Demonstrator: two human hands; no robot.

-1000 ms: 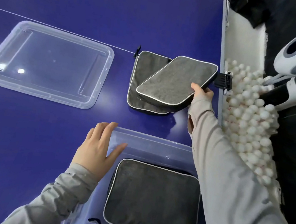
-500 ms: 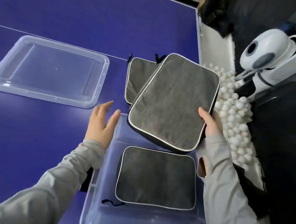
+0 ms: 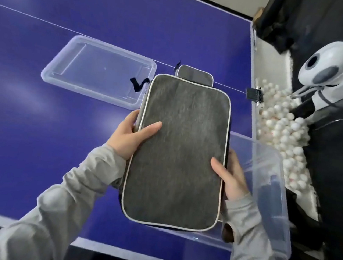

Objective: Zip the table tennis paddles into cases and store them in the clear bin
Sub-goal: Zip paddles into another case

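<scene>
**Case over bin, not seated yet — snag and drop risks**

Grey case (image 3: 179,153) held flat above the clear bin (image 3: 277,190), long axis running near to far, hiding most of the bin's inside. Left hand (image 3: 128,138) gripping the left edge, thumb on top, fingers curled under. Right hand (image 3: 229,178) gripping the right edge the same way. Both holds on edges only, nothing under the middle.

Possible failures, judged from here:
- Far end overhanging the bin's far rim; lowered as is, likely to catch on that rim and tilt.
- Black zip pull strap (image 3: 138,83) dangling at the far left corner; could hook on the rim.
- Bin contents not visible under the case; cannot tell what is below, so possibly an uneven stack.
- Bin close to the table's right edge, ball trough (image 3: 283,133) just beyond; hard push could shove it that way.

Second case (image 3: 194,74) on the table just beyond, not yet stored. Clear lid (image 3: 99,70) far left, well apart.
</scene>
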